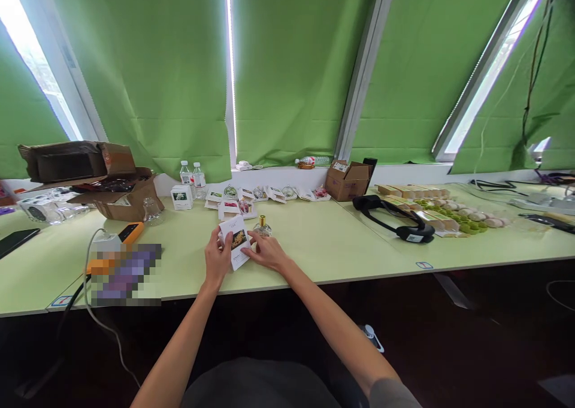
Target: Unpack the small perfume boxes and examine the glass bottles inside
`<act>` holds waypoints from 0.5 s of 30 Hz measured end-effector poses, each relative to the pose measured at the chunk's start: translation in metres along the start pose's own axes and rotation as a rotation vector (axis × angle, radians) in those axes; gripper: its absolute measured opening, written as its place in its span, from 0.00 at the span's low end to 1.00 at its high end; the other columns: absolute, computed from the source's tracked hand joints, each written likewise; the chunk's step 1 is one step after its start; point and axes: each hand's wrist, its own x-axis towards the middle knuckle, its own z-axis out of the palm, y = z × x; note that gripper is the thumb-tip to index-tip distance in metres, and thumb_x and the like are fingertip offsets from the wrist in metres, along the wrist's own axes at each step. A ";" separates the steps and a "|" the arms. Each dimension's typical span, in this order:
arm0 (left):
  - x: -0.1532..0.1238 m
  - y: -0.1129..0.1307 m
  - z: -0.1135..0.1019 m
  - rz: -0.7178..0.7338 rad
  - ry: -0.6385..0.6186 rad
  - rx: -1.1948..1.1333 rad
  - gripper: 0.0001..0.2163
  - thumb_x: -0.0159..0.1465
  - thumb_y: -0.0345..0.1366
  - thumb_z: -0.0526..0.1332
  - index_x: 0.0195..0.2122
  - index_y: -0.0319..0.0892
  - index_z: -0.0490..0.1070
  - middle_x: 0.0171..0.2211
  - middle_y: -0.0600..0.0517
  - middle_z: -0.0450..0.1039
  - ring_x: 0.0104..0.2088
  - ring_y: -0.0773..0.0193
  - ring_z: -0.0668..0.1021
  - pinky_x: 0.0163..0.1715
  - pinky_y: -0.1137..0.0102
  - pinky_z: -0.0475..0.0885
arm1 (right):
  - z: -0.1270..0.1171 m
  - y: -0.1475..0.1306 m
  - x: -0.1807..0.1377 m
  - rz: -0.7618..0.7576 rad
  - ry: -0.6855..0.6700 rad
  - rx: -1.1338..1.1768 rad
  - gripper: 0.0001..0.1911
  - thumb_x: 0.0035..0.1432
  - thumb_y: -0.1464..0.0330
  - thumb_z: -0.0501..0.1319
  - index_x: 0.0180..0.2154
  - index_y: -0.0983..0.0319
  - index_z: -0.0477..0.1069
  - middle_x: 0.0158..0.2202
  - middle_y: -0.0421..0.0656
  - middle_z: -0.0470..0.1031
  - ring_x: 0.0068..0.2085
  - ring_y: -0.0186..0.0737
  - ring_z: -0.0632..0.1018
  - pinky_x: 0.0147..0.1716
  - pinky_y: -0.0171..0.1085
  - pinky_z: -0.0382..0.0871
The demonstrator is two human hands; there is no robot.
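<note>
A small white carton [236, 240] with a yellow flower picture lies on the pale green table [332, 243] in front of me. My left hand [217, 256] is closed on its left side. My right hand [266, 251] grips its right edge with the fingers pinched. A small glass bottle with a gold cap [262, 226] stands just behind my right hand, apart from it.
More small white cartons and little glass bottles [251, 195] lie in a row at the back. Open cardboard boxes [123, 195] [348, 180] stand left and right. Two water bottles [192, 177], a black neck device [395, 216], rows of packets [444, 213] and cables [96, 264] surround me.
</note>
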 end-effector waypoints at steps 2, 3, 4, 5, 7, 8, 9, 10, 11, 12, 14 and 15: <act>0.000 0.000 0.000 0.032 0.000 0.042 0.18 0.65 0.49 0.53 0.46 0.41 0.69 0.37 0.47 0.74 0.30 0.64 0.76 0.24 0.74 0.70 | 0.001 0.000 0.000 -0.003 -0.009 -0.007 0.29 0.60 0.53 0.57 0.58 0.61 0.59 0.40 0.45 0.78 0.32 0.39 0.78 0.34 0.37 0.67; 0.001 0.000 0.000 0.042 0.003 0.053 0.17 0.65 0.49 0.53 0.43 0.40 0.70 0.36 0.47 0.74 0.31 0.64 0.76 0.23 0.74 0.70 | 0.001 0.000 0.000 -0.006 -0.013 -0.013 0.28 0.61 0.54 0.57 0.57 0.60 0.59 0.40 0.45 0.78 0.32 0.40 0.78 0.34 0.37 0.67; 0.001 0.000 0.000 0.050 0.008 0.058 0.17 0.65 0.48 0.53 0.41 0.40 0.71 0.36 0.47 0.73 0.31 0.63 0.75 0.24 0.74 0.70 | 0.001 0.000 0.000 -0.008 -0.014 -0.022 0.27 0.61 0.54 0.56 0.57 0.60 0.60 0.40 0.45 0.78 0.33 0.40 0.78 0.34 0.37 0.66; 0.001 -0.001 0.000 0.061 0.014 0.064 0.16 0.65 0.48 0.53 0.41 0.40 0.71 0.36 0.47 0.72 0.32 0.63 0.75 0.25 0.74 0.70 | 0.001 -0.001 0.000 -0.009 -0.014 -0.029 0.26 0.62 0.55 0.56 0.57 0.60 0.60 0.39 0.44 0.78 0.33 0.40 0.78 0.34 0.37 0.66; 0.001 -0.002 0.001 0.083 0.022 0.071 0.15 0.65 0.46 0.53 0.41 0.41 0.72 0.41 0.45 0.71 0.36 0.62 0.75 0.28 0.73 0.72 | 0.000 -0.001 0.000 -0.007 -0.011 -0.033 0.26 0.62 0.56 0.56 0.58 0.60 0.59 0.40 0.44 0.78 0.33 0.40 0.78 0.33 0.37 0.66; 0.001 -0.003 0.001 0.094 0.026 0.074 0.15 0.65 0.46 0.54 0.42 0.41 0.71 0.44 0.45 0.69 0.39 0.61 0.75 0.29 0.72 0.73 | 0.000 -0.002 -0.001 -0.004 -0.009 -0.028 0.26 0.63 0.56 0.55 0.58 0.59 0.58 0.40 0.44 0.78 0.32 0.40 0.78 0.33 0.37 0.66; 0.001 -0.004 0.001 0.104 0.031 0.077 0.14 0.65 0.46 0.54 0.43 0.41 0.71 0.47 0.44 0.68 0.41 0.61 0.75 0.31 0.72 0.73 | -0.001 -0.003 -0.001 -0.002 -0.008 -0.020 0.27 0.63 0.56 0.55 0.60 0.59 0.56 0.40 0.44 0.78 0.31 0.40 0.78 0.33 0.37 0.66; 0.002 -0.006 0.002 0.110 0.036 0.079 0.14 0.65 0.45 0.55 0.43 0.41 0.71 0.49 0.43 0.66 0.42 0.60 0.75 0.31 0.71 0.73 | -0.002 -0.003 -0.001 -0.001 -0.007 -0.009 0.29 0.62 0.56 0.56 0.61 0.59 0.54 0.41 0.44 0.78 0.30 0.39 0.77 0.33 0.37 0.66; 0.002 -0.007 0.002 0.118 0.045 0.083 0.14 0.65 0.45 0.55 0.44 0.42 0.71 0.51 0.43 0.64 0.43 0.60 0.75 0.32 0.71 0.74 | -0.003 -0.004 -0.002 -0.001 -0.007 0.000 0.32 0.62 0.56 0.56 0.63 0.59 0.51 0.42 0.44 0.78 0.30 0.39 0.77 0.33 0.37 0.66; 0.002 -0.009 0.003 0.128 0.056 0.092 0.14 0.65 0.45 0.56 0.45 0.42 0.70 0.53 0.43 0.63 0.43 0.60 0.75 0.32 0.70 0.74 | -0.004 -0.005 -0.002 -0.003 -0.004 0.006 0.34 0.62 0.55 0.56 0.64 0.59 0.48 0.42 0.45 0.77 0.30 0.39 0.77 0.33 0.37 0.66; 0.002 -0.010 0.003 0.160 0.082 0.130 0.14 0.65 0.45 0.56 0.46 0.42 0.70 0.55 0.42 0.62 0.43 0.60 0.75 0.32 0.69 0.75 | -0.006 -0.007 -0.003 -0.023 -0.003 0.010 0.36 0.62 0.56 0.56 0.65 0.59 0.45 0.44 0.45 0.77 0.31 0.40 0.77 0.34 0.38 0.67; 0.002 -0.009 0.003 0.182 0.096 0.156 0.14 0.65 0.44 0.56 0.46 0.42 0.69 0.57 0.42 0.60 0.43 0.60 0.76 0.33 0.68 0.75 | -0.007 -0.007 -0.003 -0.040 -0.006 0.007 0.36 0.62 0.56 0.55 0.66 0.58 0.44 0.44 0.46 0.77 0.32 0.41 0.77 0.35 0.38 0.67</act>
